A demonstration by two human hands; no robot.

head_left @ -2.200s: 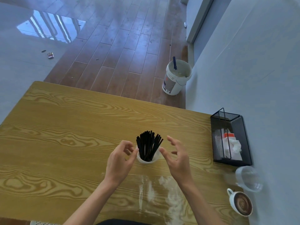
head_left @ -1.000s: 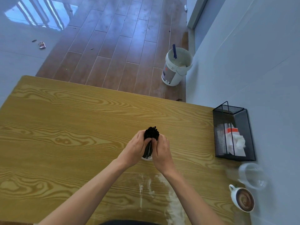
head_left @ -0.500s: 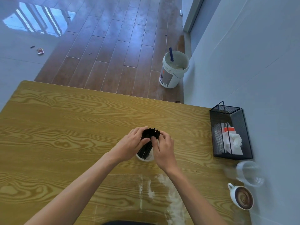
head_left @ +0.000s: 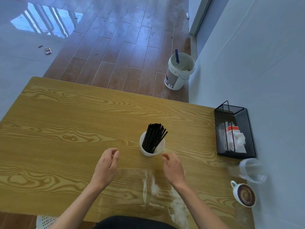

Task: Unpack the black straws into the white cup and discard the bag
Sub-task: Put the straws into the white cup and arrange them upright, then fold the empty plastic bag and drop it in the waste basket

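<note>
Bundle of thin black plastic straws [head_left: 154, 138] stands, leaning, in round white cup [head_left: 148, 152] on wood-grain table [head_left: 66, 129]. Left hand [head_left: 106, 167] and right hand [head_left: 173, 167] apart, empty, fingers loosely curled, flanking cup without contact.

Black straws [head_left: 154, 138] are seen in a white cup [head_left: 145, 152] on a yellow-brown bench [head_left: 66, 129] patterned with swirling wood grain. At three o'clock, a black mesh basket [head_left: 247, 129] is found; at five o'clock, a white mug [head_left: 235, 194] is filled with a brown-and-cream swirl. The floor [head_left: 115, 38] is laid in brown planks.
</note>
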